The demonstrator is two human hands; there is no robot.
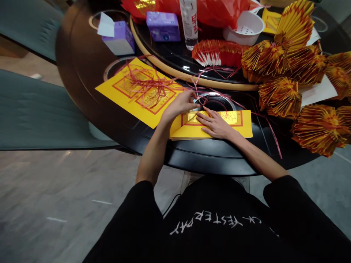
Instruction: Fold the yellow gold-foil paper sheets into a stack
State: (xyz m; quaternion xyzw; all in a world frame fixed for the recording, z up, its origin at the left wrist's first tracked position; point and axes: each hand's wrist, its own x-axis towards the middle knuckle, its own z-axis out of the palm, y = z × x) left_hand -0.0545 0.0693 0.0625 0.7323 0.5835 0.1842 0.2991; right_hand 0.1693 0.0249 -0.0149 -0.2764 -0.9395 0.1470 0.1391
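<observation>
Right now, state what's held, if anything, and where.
Left hand: apparently pink string, exact spot unclear. Right hand: lies on the folded yellow paper, no clear grip.

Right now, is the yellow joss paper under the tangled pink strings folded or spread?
Spread: the joss paper lies flat, its gold panels facing up beneath the pink strings.

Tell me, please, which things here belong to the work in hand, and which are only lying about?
Belong:
folded yellow paper under the right hand
pink strings by the left hand
probably the yellow sheets

Seemingly lying about:
purple packs
clear bottle
white basket
</observation>
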